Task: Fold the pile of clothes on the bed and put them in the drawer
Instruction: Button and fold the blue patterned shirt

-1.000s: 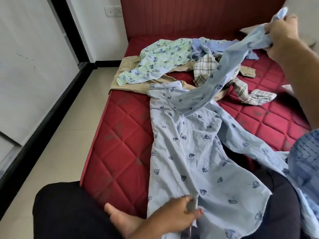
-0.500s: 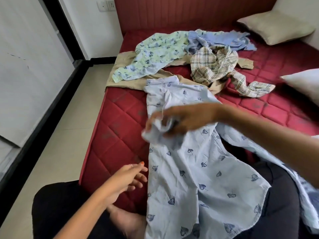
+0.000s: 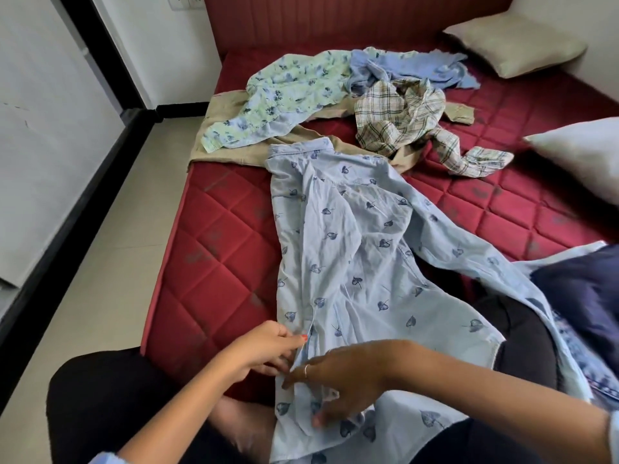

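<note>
While left hand [image 3: 268, 349] and right hand [image 3: 338, 380] pinch pale-blue leaf-print cotton shirt [image 3: 351, 262] at its hem edge between fingertips, likely aligning the fold.

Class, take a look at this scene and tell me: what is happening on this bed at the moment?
A person sits on the red quilted mattress with a pale blue leaf-print shirt spread before them. The left hand and right hand both pinch its near left edge. A green floral garment, a plaid shirt and a plain blue one lie unfolded behind.
</note>
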`<action>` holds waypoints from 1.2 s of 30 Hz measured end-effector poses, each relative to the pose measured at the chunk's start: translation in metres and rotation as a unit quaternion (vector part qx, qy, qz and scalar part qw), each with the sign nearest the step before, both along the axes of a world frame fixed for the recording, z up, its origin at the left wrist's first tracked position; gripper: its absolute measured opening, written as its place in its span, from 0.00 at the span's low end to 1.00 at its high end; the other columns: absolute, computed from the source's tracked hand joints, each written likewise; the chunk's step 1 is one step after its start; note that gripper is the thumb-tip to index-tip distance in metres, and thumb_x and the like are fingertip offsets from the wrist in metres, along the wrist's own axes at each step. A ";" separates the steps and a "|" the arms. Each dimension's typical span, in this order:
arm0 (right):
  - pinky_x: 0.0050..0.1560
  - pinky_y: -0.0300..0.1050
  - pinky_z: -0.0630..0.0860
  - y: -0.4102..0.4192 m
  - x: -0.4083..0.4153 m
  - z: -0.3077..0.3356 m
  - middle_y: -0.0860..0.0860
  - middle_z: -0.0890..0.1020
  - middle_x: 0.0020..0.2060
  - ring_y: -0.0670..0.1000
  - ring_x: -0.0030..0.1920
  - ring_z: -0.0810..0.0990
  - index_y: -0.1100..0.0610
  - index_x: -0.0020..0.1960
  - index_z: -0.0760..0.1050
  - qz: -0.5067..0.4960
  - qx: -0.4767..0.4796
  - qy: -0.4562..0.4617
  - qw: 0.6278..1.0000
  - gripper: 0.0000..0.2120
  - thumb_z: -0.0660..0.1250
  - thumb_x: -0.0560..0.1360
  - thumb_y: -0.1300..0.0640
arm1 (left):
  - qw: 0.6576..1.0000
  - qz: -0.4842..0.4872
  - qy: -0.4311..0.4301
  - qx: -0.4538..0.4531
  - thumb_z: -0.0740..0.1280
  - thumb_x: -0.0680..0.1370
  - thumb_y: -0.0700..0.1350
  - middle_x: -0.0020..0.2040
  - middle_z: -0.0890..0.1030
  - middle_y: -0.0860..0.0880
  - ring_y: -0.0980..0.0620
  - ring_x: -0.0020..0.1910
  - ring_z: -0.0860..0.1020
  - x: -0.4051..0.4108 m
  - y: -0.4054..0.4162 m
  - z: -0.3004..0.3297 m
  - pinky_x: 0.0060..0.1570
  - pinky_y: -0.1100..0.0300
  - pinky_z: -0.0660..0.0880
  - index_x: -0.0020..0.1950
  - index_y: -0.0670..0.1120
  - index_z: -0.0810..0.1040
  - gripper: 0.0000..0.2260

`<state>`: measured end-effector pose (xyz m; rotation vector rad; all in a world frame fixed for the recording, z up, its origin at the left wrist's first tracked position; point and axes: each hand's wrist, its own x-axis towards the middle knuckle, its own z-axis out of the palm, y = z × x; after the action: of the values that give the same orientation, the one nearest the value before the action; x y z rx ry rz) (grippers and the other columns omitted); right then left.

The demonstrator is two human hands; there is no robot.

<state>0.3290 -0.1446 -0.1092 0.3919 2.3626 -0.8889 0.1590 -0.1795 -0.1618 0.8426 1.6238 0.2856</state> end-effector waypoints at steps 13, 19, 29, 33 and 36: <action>0.61 0.48 0.68 0.097 0.177 0.011 0.60 0.74 0.65 0.59 0.64 0.74 0.58 0.69 0.69 -0.558 0.254 0.039 0.789 0.24 0.66 0.77 0.47 | 0.950 -0.203 0.232 0.059 0.67 0.77 0.55 0.36 0.82 0.49 0.55 0.28 0.77 0.005 0.036 0.010 0.21 0.68 0.67 0.42 0.45 0.75 0.14; 0.63 0.48 0.67 0.107 0.246 -0.031 0.62 0.72 0.67 0.61 0.66 0.72 0.66 0.69 0.67 -0.702 0.201 -0.011 0.683 0.30 0.68 0.75 0.49 | 0.950 -0.195 0.202 0.134 0.67 0.77 0.55 0.39 0.84 0.46 0.52 0.30 0.78 0.036 0.073 0.023 0.31 0.60 0.74 0.41 0.44 0.75 0.15; 0.54 0.52 0.73 0.111 0.236 -0.035 0.61 0.77 0.56 0.63 0.57 0.77 0.62 0.56 0.76 -0.727 0.279 -0.054 0.626 0.16 0.63 0.71 0.57 | 0.946 -0.233 0.178 0.139 0.66 0.78 0.56 0.42 0.84 0.49 0.53 0.32 0.79 0.075 0.080 0.044 0.27 0.65 0.68 0.52 0.43 0.77 0.16; 0.45 0.46 0.68 0.113 0.247 -0.036 0.62 0.79 0.44 0.60 0.47 0.77 0.63 0.41 0.74 -0.767 0.220 0.035 0.602 0.06 0.60 0.73 0.62 | 0.948 -0.221 0.175 0.150 0.65 0.77 0.58 0.40 0.83 0.52 0.55 0.33 0.80 0.071 0.077 0.049 0.30 0.64 0.69 0.53 0.45 0.77 0.17; 0.38 0.45 0.67 0.112 0.256 -0.036 0.57 0.76 0.36 0.55 0.37 0.74 0.64 0.38 0.75 -0.766 0.165 0.043 0.620 0.13 0.66 0.75 0.55 | 0.951 -0.218 0.161 0.150 0.65 0.78 0.58 0.41 0.84 0.52 0.54 0.36 0.81 0.070 0.075 0.056 0.32 0.63 0.70 0.52 0.45 0.77 0.16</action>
<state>0.5851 -0.0331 -0.1453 2.7690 1.7401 -0.9940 0.2286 -0.1042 -0.1061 1.5170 1.6589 0.0823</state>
